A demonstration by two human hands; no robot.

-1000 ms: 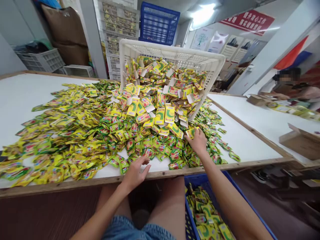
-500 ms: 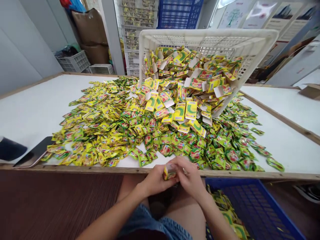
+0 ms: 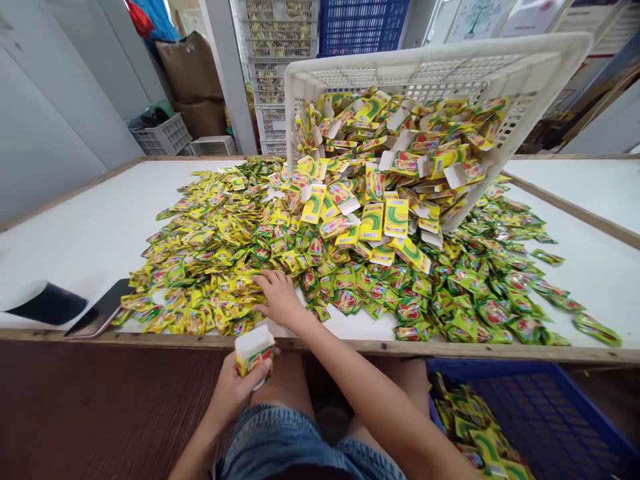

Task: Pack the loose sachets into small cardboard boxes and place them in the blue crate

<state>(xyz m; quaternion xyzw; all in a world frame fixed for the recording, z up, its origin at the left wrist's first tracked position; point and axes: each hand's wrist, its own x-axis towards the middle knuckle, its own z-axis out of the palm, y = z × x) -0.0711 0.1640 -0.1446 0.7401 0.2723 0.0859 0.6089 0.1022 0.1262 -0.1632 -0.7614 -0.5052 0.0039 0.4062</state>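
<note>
My left hand (image 3: 235, 388) holds a small yellow and green cardboard box (image 3: 254, 355) upright just in front of the table edge, its white flap raised at the top. Stretched across to the left, my right hand (image 3: 281, 301) is on the near side of a heap of yellow candy packets (image 3: 220, 270), fingers apart and fingertips at the packets. Whether a packet is under those fingertips is hidden. Green packets (image 3: 373, 293) lie to the right of that hand.
A tilted white plastic basket (image 3: 430, 57) spills small cardboard boxes (image 3: 395, 217) onto the packets. A dark cup (image 3: 50, 303) and a phone (image 3: 103, 307) lie at the left front edge. Below the table at right, a blue crate (image 3: 540, 400) holds filled-looking boxes.
My hands were together at the table edge around the box. The left has moved left with the box, now turned flap up; the right has reached out to the yellow packets.
</note>
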